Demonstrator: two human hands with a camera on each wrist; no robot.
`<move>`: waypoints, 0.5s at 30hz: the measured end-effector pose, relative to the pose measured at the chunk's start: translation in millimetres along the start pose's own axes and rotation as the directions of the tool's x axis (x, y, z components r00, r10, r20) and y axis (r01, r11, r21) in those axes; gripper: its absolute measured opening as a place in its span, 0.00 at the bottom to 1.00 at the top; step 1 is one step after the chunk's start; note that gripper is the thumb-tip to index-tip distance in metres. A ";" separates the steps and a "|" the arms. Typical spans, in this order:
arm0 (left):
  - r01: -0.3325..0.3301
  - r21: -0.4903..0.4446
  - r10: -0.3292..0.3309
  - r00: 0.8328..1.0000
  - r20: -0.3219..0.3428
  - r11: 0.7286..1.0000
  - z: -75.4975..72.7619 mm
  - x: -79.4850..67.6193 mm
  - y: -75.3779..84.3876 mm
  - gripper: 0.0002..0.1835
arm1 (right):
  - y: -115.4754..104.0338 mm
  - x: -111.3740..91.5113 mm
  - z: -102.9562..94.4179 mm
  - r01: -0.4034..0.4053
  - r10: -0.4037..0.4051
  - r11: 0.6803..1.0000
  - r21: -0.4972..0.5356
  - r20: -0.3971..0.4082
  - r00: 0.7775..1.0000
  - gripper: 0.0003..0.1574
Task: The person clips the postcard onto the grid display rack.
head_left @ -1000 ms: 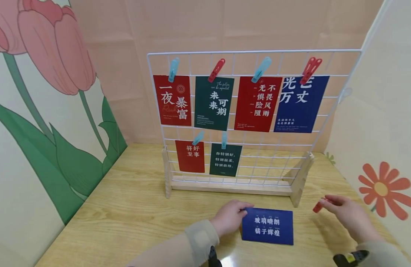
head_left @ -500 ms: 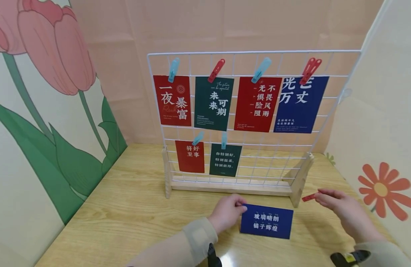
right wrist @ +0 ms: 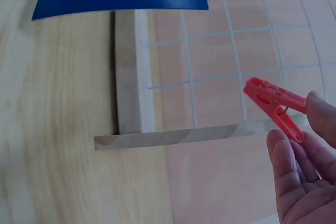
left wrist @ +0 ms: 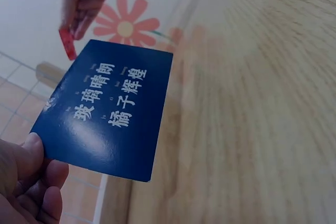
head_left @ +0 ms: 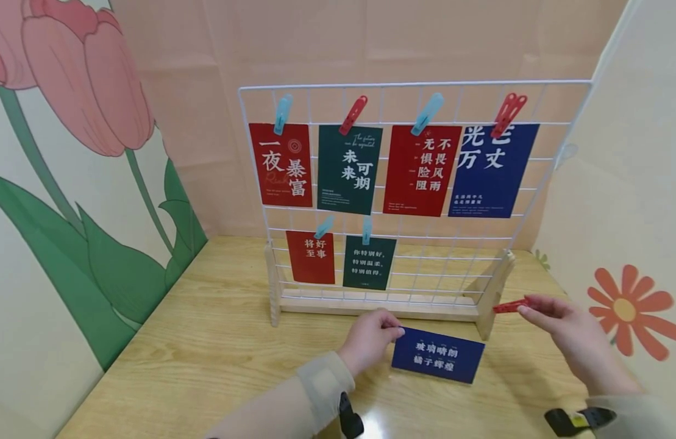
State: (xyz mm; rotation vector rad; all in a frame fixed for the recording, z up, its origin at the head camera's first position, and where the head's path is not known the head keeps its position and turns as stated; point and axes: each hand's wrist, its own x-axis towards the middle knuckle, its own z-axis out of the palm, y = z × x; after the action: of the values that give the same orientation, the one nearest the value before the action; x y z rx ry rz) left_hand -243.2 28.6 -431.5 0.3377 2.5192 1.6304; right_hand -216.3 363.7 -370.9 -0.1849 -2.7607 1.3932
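My left hand (head_left: pixel 369 341) pinches the upper left corner of a blue card (head_left: pixel 437 355) with white characters. In the left wrist view the card (left wrist: pixel 107 111) is tilted up off the wooden table, thumb on its face and fingers curled behind. Off to the right, my right hand (head_left: pixel 570 335) holds a red clothespin (head_left: pixel 510 306) by its handles between thumb and fingers. The right wrist view shows the clothespin (right wrist: pixel 275 106) with its nose pointing away from the hand, gripping nothing. Behind both hands stands a white wire grid rack (head_left: pixel 442 264) on wooden feet.
Cards hang from the grid by clothespins: several in the top row, including a blue card (head_left: pixel 491 177), and two below, a red card (head_left: pixel 311 259) and a green card (head_left: pixel 369 263). The rack's right wooden foot (head_left: pixel 494 299) is near the red clothespin. A flowered wall (head_left: pixel 623 183) bounds the right side.
My left hand has lifted the blue card off the table and moved it slightly toward the rack, tilting it. My right hand has risen and turned the clothespin to point left.
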 end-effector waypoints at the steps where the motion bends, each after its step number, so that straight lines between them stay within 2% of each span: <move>1: -0.006 -0.009 0.006 1.000 -0.003 1.000 -1.3 1.1 1.2 0.02 | -2.3 -0.4 -0.2 0.019 -0.020 1.000 -0.011 -0.007 1.000 0.48; 6: -0.035 -0.045 0.033 0.999 -0.031 0.998 -8.4 9.1 9.9 0.03 | -14.7 -1.9 -0.1 0.131 -0.133 0.989 -0.071 -0.029 0.991 0.41; 11: -0.089 -0.018 0.087 0.992 -0.088 0.996 -15.2 18.5 19.9 0.03 | -29.8 -1.5 0.6 0.175 -0.179 0.979 -0.105 -0.034 0.983 0.39; 15: -0.108 0.003 0.107 0.987 -0.123 0.994 -19.0 24.2 28.1 0.02 | -41.3 -1.1 -1.7 0.201 -0.207 0.971 -0.126 -0.033 0.978 0.37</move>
State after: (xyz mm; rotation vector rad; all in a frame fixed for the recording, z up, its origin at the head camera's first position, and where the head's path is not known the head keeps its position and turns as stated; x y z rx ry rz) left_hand -267.4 29.0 -397.6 0.3908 2.6302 1.7454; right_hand -218.6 340.6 -336.7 0.0619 -2.7362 1.1586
